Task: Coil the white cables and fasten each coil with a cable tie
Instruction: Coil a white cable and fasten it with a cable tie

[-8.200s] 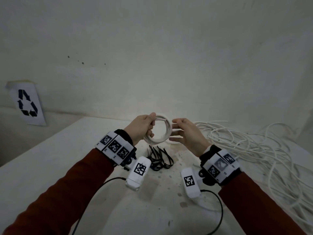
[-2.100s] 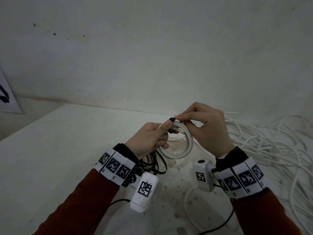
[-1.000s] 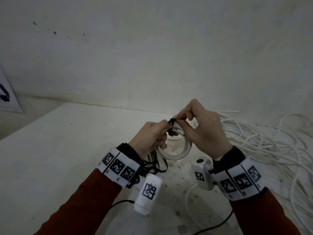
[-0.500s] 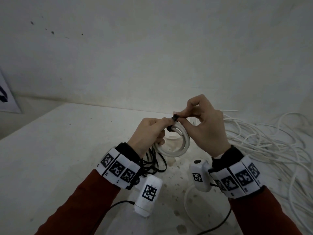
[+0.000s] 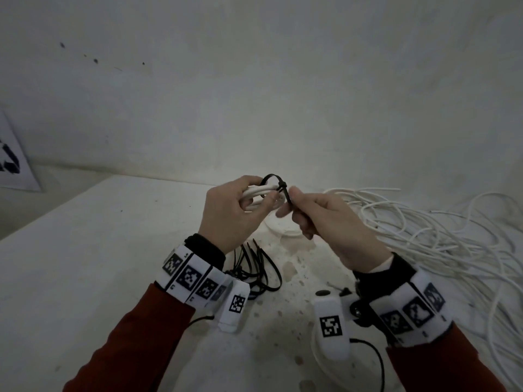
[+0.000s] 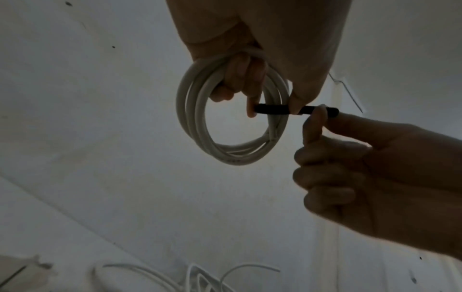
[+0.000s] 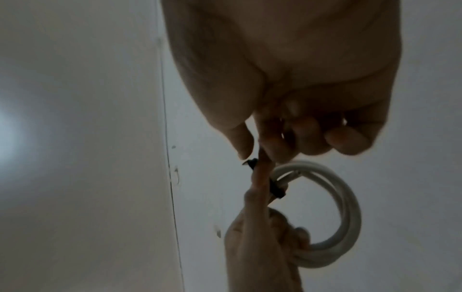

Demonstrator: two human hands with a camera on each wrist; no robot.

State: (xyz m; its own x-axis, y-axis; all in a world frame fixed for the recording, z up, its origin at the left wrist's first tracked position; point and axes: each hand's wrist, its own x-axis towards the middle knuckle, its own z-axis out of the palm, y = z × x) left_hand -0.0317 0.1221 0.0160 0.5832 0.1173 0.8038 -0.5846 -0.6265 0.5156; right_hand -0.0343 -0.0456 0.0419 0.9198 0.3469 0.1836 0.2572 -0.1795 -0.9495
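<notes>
We see left hand (image 5: 229, 213) gripping white cable coil (image 6: 200, 110), held above table (image 5: 85, 250), fingers curled through ring. Black cable tie (image 5: 273, 181) looped loosely round coil strands. Right hand (image 5: 331, 222) pinching tie tail between thumb and forefinger, just right of coil. Spare black ties (image 5: 254, 267) near left wrist; loose white cables (image 5: 438, 241) heaped at right.

Right hand (image 7: 287, 110) pinching black cable tie (image 7: 276, 189) on white coil (image 7: 350, 217), left hand (image 7: 260, 247) beneath
</notes>
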